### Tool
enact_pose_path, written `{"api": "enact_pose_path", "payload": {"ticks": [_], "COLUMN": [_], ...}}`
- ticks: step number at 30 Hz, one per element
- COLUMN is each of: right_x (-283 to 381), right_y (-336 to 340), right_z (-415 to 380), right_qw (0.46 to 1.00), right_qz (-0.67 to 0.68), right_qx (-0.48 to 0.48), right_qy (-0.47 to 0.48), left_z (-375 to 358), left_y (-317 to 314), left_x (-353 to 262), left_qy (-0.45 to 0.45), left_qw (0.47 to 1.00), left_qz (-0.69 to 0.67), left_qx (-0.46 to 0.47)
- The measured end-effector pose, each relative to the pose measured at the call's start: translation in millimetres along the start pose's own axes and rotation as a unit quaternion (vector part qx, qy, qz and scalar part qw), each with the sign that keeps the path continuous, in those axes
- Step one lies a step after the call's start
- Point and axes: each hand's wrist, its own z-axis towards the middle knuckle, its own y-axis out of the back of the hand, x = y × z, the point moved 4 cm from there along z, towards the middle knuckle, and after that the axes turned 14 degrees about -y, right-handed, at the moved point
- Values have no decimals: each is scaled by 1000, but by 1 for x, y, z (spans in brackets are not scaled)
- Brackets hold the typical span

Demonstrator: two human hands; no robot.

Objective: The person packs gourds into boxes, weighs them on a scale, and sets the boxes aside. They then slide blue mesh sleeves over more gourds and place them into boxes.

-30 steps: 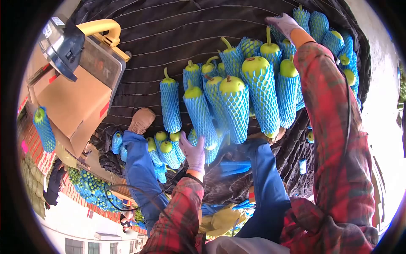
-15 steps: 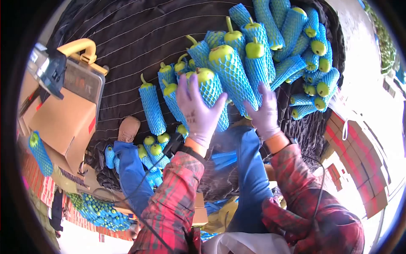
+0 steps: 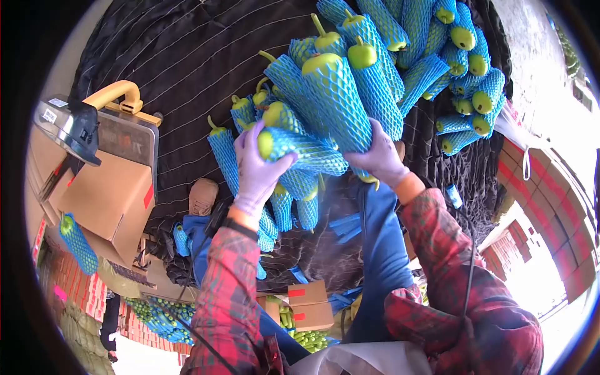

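Observation:
Long green gourds, each in a blue foam net sleeve, lie heaped on a dark striped cloth [image 3: 169,75]. My left hand [image 3: 255,172], in a pale purple glove, grips the green end of a netted gourd [image 3: 306,153] that lies nearly sideways across others. The fingers and thumb of my right hand [image 3: 382,156], gloved alike, are round the lower end of a larger netted gourd [image 3: 334,94], whose top points away from me. Another netted gourd [image 3: 378,94] lies just beyond that hand. Below my left hand, smaller netted gourds [image 3: 282,209] are bunched.
A cardboard box [image 3: 106,197] and a grey scale with a yellow handle [image 3: 128,94] stand at left. More netted gourds [image 3: 481,100] are piled at the far right. Stacked cartons [image 3: 550,212] line the right side. Blue net sleeves [image 3: 345,228] lie between my legs.
My left hand has moved down and left, and the gourd beneath it has turned from upright to nearly sideways. My right hand has closed on the large gourd's lower end. The view has shifted slightly.

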Motion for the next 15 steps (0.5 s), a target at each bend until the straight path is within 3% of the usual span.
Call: {"api": "enact_pose_path", "payload": {"ticks": [3,7,9,12,15], "right_x": [-4,-33,-35,-34,-53], "right_y": [6,-28,-56,-103,-160], "right_z": [-48,-102,-123,-136,-130], "right_qw": [997,985,981,977,978], "right_qz": [6,0,14,-44,-97], "right_qx": [44,164,191,208,183], "right_qy": [56,45,39,30,17], "left_z": [-28,-55,-74,-104,-122], "left_y": [32,78,94,101,102], "left_x": [-16,-37,-29,11,71], "left_qy": [-36,-27,54,108,204], "left_qw": [992,975,960,944,942], "left_qz": [96,55,-17,3,20], "left_qx": [67,215,274,313,264]}}
